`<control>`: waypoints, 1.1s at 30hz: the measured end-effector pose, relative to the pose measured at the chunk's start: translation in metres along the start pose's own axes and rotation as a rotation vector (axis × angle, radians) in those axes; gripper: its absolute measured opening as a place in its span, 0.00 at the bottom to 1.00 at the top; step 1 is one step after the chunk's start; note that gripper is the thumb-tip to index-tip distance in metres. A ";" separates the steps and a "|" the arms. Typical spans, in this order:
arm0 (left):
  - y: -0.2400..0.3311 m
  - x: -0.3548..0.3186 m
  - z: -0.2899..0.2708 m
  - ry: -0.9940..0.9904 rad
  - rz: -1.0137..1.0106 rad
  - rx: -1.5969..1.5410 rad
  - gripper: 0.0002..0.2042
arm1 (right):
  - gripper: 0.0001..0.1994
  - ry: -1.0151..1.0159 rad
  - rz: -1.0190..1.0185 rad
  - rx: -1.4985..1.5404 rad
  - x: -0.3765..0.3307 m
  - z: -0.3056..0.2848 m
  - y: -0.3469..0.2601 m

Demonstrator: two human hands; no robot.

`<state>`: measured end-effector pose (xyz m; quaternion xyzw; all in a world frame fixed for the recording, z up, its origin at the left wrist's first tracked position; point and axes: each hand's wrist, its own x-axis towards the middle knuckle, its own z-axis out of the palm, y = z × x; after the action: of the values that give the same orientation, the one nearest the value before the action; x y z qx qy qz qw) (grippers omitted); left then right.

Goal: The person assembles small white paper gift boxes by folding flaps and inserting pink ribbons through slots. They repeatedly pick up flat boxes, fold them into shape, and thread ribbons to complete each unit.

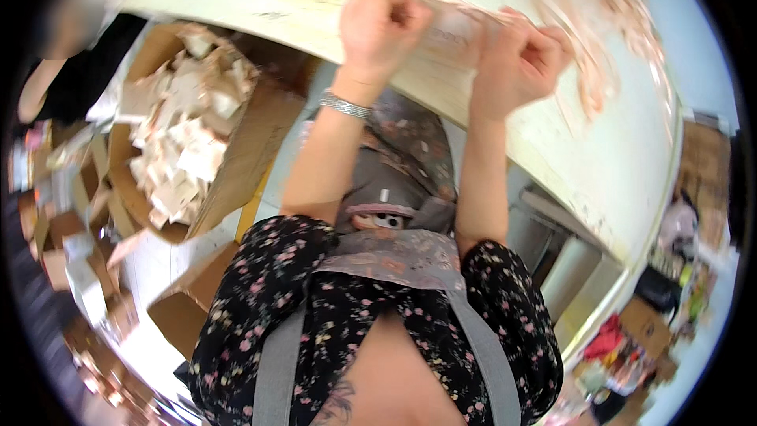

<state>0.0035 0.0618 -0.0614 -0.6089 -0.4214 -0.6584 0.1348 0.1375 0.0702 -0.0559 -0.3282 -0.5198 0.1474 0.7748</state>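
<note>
Over the pale worktable (552, 166) I hold a thin pinkish, see-through piece with print on it (453, 35), stretched between both hands; it looks like a plastic bag, though blur hides its exact kind. My left hand (382, 28), with a silver bracelet at the wrist, closes its fingers on the left end. At the other end, my right hand (520, 63) is closed too, gripping the upper edge. Just right of it, a spread of thin pink, ribbon-like pieces (591, 71) lies on the tabletop.
A large cardboard box (244, 158) full of pale, flat packets (189, 142) stands left of the table. A smaller open carton (185, 312) is below it. Another person's arm (39, 87) shows at far left. Mixed goods and cartons (631, 331) crowd the lower right.
</note>
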 end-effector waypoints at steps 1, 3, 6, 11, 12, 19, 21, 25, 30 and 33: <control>-0.004 0.004 -0.009 0.049 -0.014 -0.008 0.11 | 0.05 -0.026 0.028 0.048 -0.009 0.017 -0.008; -0.017 0.024 -0.058 0.050 0.146 0.209 0.11 | 0.05 -0.068 0.066 0.113 -0.024 0.041 -0.030; -0.066 0.059 -0.160 0.023 0.204 0.574 0.13 | 0.09 -0.636 0.256 0.319 -0.064 0.087 -0.057; -0.065 0.043 -0.272 0.162 -0.108 1.169 0.24 | 0.13 -0.837 -0.027 0.126 -0.049 0.112 -0.090; -0.063 0.024 -0.272 0.082 -0.148 1.155 0.23 | 0.13 -0.858 -0.129 -0.001 -0.034 0.116 -0.082; -0.021 -0.032 -0.165 -0.162 -0.348 0.652 0.18 | 0.19 -0.341 -0.593 -0.909 0.155 0.141 0.103; -0.012 -0.025 -0.142 -0.217 -0.315 0.529 0.17 | 0.14 -0.376 -0.561 -1.077 0.174 0.135 0.130; 0.007 0.008 -0.113 -0.294 -0.213 0.345 0.13 | 0.08 -0.862 -0.066 -1.131 0.179 0.106 0.125; -0.006 0.050 -0.043 -0.391 -0.328 -0.082 0.26 | 0.05 -1.184 -0.284 -0.569 0.144 -0.015 0.023; -0.024 0.054 -0.020 -0.669 -0.674 -0.431 0.41 | 0.17 -1.163 -0.048 -0.387 0.116 -0.051 -0.026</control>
<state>-0.0393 0.0801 -0.0196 -0.6306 -0.4689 -0.5064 -0.3550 0.2293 0.0993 0.0308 -0.3169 -0.8821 0.1879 0.2935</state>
